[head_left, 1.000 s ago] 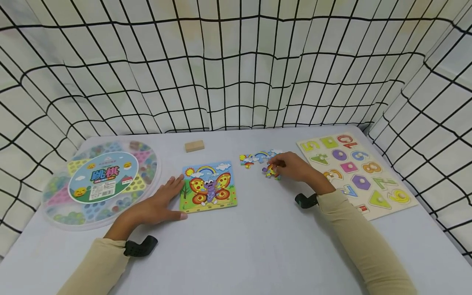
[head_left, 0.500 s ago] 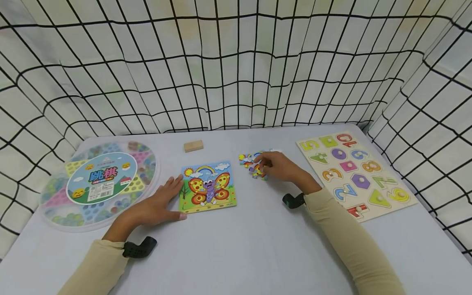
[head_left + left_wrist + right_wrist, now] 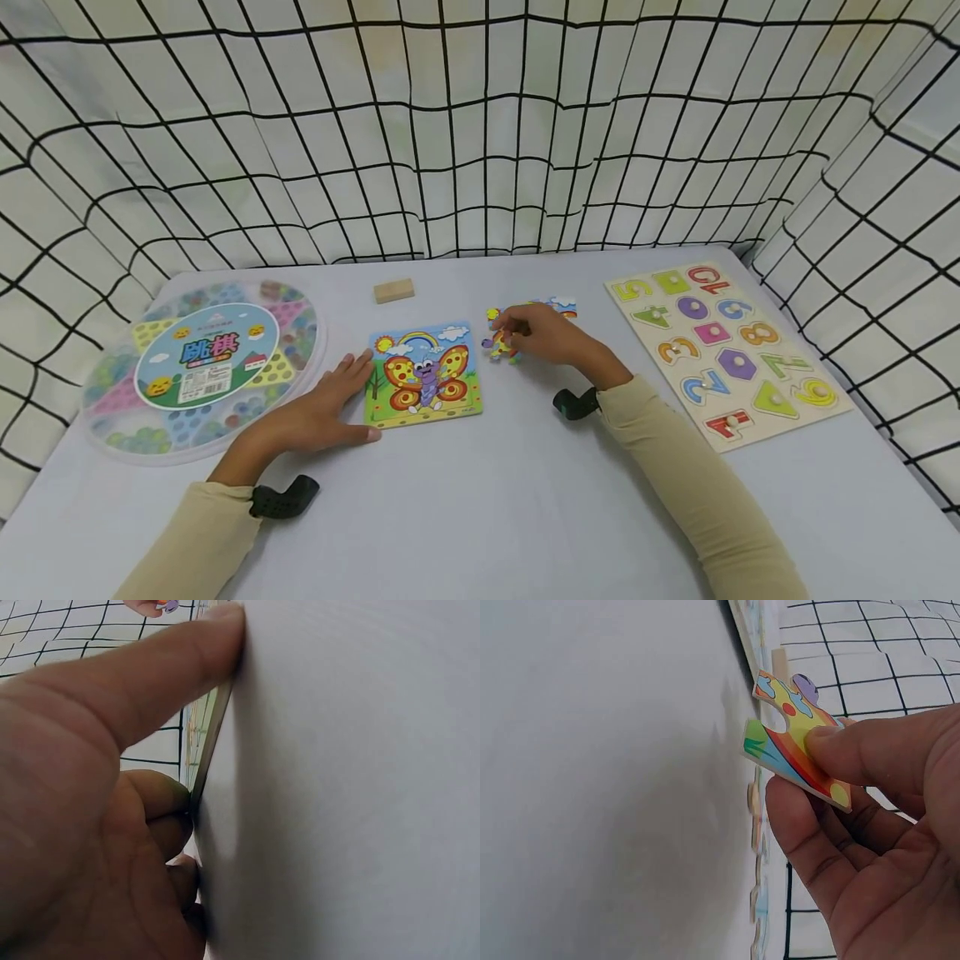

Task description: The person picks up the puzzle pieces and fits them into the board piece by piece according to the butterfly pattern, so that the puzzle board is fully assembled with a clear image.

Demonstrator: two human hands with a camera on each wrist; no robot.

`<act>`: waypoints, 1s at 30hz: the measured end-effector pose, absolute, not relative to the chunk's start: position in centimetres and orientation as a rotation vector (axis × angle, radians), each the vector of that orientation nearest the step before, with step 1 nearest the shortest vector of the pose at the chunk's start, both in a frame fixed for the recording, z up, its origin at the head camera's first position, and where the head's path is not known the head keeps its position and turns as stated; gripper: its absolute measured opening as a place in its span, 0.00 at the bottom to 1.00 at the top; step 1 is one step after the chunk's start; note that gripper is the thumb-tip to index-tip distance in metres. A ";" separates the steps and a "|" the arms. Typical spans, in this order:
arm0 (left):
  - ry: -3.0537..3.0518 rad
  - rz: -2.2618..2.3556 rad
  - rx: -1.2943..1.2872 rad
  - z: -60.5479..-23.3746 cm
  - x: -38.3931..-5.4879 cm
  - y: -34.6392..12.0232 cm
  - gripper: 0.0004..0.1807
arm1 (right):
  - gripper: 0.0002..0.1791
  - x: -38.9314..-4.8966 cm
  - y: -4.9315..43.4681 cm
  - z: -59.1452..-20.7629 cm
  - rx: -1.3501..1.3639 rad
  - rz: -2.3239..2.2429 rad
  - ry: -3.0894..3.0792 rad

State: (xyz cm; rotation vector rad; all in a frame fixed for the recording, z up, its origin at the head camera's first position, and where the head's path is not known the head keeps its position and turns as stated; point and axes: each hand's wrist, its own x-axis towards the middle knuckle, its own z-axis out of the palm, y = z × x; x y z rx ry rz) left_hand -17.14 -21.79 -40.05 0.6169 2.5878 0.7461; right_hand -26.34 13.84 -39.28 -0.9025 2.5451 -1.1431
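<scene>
In the head view my left hand [image 3: 318,417] rests on the table, fingers spread along the left edge of a butterfly picture board [image 3: 424,375]. The left wrist view shows its thumb [image 3: 180,664] reaching out straight by the board's edge. My right hand [image 3: 551,333] is raised over the table to the right of the board. Between its thumb and fingers it pinches a colourful jigsaw piece [image 3: 799,739], with red, yellow and green print and a notch in one side. Behind this hand lie joined puzzle pieces [image 3: 564,306] showing sky and a sun, partly hidden by it.
At the left lies a round Chinese checkers box [image 3: 300,379] with beads inside. A small wooden block [image 3: 393,291] sits behind the picture board. To the right is a number and shape peg board [image 3: 738,425]. Black netting [image 3: 487,158] encloses the table's back and sides.
My right hand has moved left with the jigsaw piece, from beside the peg board toward the picture board. It now covers part of the joined pieces. The left hand stays in place.
</scene>
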 end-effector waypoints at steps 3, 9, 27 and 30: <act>2.578 0.751 0.622 -40.2 -17.2 -21.7 0.56 | 0.16 -26.2 13.2 -39.2 -0.912 -1.162 2.514; 2.565 0.734 0.637 -40.1 -17.2 -21.6 0.55 | 0.15 -25.9 11.7 -39.0 -0.916 -1.197 2.443; 2.547 0.732 0.671 -40.1 -17.1 -21.7 0.54 | 0.16 -25.6 7.1 -39.3 -0.938 -1.180 2.400; 2.545 0.739 0.671 -40.1 -17.1 -21.7 0.54 | 0.17 -25.7 6.7 -39.5 -0.893 -1.163 2.413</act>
